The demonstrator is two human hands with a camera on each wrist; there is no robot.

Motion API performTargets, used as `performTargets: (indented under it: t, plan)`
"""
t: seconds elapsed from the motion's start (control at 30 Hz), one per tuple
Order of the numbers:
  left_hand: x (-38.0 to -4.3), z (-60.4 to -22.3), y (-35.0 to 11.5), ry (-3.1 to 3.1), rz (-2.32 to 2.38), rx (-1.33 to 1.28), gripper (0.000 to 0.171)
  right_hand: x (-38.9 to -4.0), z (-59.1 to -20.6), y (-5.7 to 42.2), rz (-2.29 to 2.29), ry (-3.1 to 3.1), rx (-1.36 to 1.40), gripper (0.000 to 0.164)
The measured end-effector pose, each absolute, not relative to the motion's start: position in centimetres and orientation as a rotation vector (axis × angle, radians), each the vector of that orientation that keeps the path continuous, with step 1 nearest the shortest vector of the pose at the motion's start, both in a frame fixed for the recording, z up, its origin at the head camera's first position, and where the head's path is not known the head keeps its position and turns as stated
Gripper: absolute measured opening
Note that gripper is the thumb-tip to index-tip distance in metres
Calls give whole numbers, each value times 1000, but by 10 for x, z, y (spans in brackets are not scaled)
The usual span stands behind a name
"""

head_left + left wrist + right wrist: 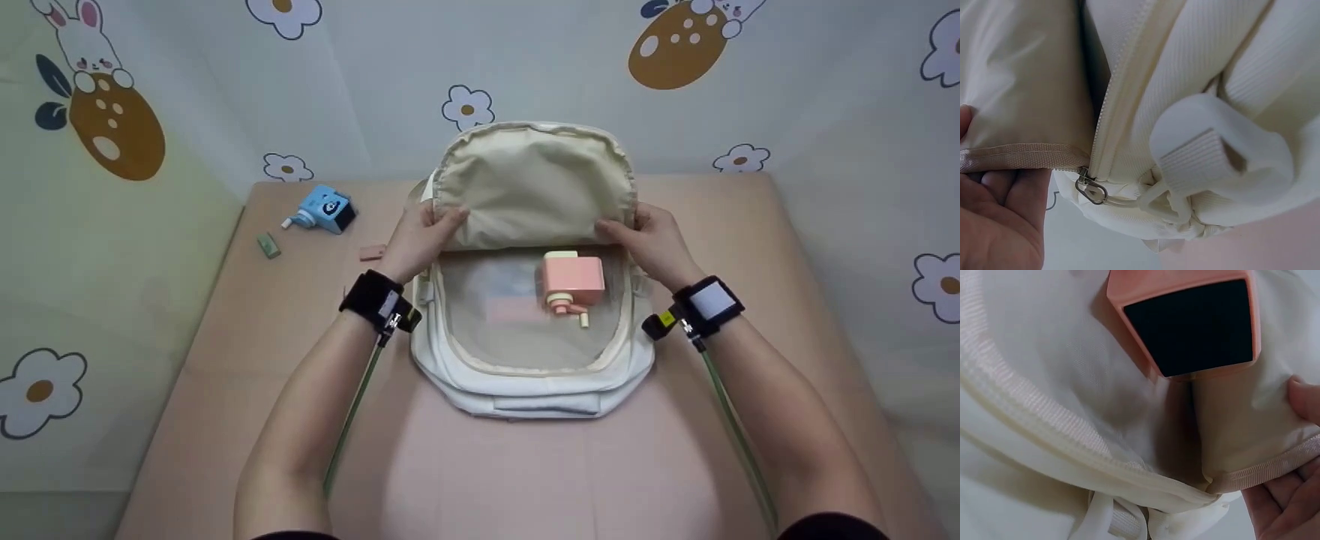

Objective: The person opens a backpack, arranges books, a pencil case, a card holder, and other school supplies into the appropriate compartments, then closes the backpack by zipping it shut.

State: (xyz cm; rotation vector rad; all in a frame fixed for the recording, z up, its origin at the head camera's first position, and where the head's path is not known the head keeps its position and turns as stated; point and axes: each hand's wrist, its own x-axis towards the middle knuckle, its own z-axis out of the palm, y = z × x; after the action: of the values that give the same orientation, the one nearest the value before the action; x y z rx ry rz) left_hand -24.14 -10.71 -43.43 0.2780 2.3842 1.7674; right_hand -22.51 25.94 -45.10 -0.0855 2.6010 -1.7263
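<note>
A cream backpack (465, 390) lies on the table with its zipped front flap (532, 180) folded up and back. My left hand (420, 238) pinches the flap's left edge, thumb on the inner lining and fingers behind; a zipper pull (1092, 188) hangs close by in the left wrist view. On the opposite edge, my right hand (658, 244) grips the flap the same way. Inside the opening rests a pink crank pencil sharpener (574, 276), its cream-tipped handle toward the front. The right wrist view shows the sharpener's dark panel (1196, 326). A blurry pink shape (517, 308) shows beside it.
At the table's back left stands a blue crank pencil sharpener (326, 208). Near it lies a small green block (268, 245). A small pink block (372, 253) sits beside my left wrist, partly covered. A patterned curtain (390, 90) hangs behind the table.
</note>
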Motion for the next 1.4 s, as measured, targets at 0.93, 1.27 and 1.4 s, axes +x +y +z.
performTargets:
  t: [0.93, 1.27, 1.4]
  plan:
    - [-275, -466, -242, 2995, 917, -17, 78, -233, -450, 253, -1784, 2560, 52, 45]
    - [-296, -477, -266, 2971, 807, -268, 97, -234, -453, 251, -1795, 2547, 56, 42]
    - [-301, -478, -268, 2946, 750, -310, 100, -234, -451, 249, -1804, 2534, 55, 42]
